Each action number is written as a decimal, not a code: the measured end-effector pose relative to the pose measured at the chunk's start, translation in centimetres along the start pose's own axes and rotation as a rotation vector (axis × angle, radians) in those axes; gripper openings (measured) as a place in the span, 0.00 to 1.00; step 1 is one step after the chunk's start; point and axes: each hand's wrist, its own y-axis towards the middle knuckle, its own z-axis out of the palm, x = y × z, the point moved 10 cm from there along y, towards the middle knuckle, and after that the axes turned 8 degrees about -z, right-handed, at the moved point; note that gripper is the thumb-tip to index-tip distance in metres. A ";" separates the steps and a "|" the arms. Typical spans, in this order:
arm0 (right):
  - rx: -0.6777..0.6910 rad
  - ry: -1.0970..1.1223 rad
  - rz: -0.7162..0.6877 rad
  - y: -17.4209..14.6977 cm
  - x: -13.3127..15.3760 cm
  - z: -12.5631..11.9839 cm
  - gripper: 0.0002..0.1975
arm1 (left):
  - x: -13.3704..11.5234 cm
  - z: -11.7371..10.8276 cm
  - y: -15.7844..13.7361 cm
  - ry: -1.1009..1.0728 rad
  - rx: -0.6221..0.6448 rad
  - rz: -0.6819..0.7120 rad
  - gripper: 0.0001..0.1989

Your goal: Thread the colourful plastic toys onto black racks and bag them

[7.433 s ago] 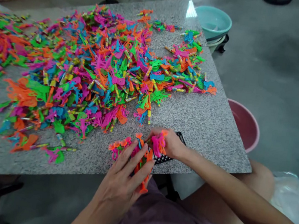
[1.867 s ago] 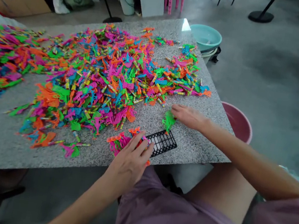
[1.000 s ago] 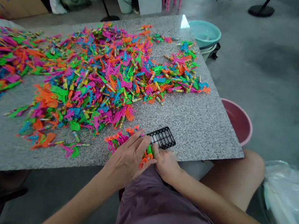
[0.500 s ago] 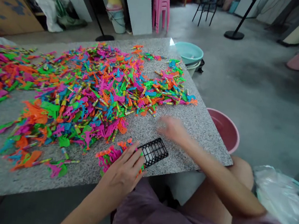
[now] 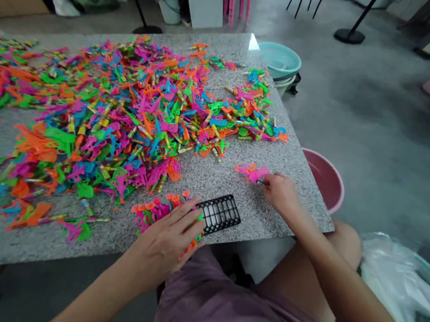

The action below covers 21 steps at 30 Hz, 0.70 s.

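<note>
My left hand (image 5: 173, 235) is over a black grid rack (image 5: 220, 214) at the table's near edge, its fingers curved down onto the rack. Pink, orange and green plastic toys (image 5: 154, 211) stand packed in the rack's left part, partly hidden under that hand. Open cells show on its right side. To the right, my right hand (image 5: 280, 191) pinches the end of a pink plastic toy (image 5: 255, 173) just above the tabletop. Orange bits show with it; whether it is one toy or several I cannot tell.
A wide heap of bright plastic toys (image 5: 139, 101) covers much of the speckled stone table (image 5: 204, 178). Off its right edge stand a turquoise basin (image 5: 281, 58) and a pink basin (image 5: 327, 180). A clear plastic bag (image 5: 387, 278) lies low at right.
My right hand has moved right and slightly down, and a pink toy now shows in its fingers. The left hand stays on the rack. The camera view has tilted down.
</note>
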 end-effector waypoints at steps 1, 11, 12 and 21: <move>-0.016 0.099 -0.004 -0.4 0.3 0.0 0.03 | -0.1 0.0 0.0 0.011 -0.003 0.002 0.09; 0.058 0.935 -0.061 -1.9 11.0 4.0 0.04 | -0.2 0.6 -0.2 0.077 0.057 -0.025 0.07; 0.039 0.940 -0.057 -1.8 11.1 4.1 0.03 | -0.2 0.6 -0.2 0.079 0.054 -0.024 0.07; -0.006 1.088 -0.235 0.7 13.2 4.2 0.06 | -0.4 0.4 0.1 0.094 0.044 -0.029 0.09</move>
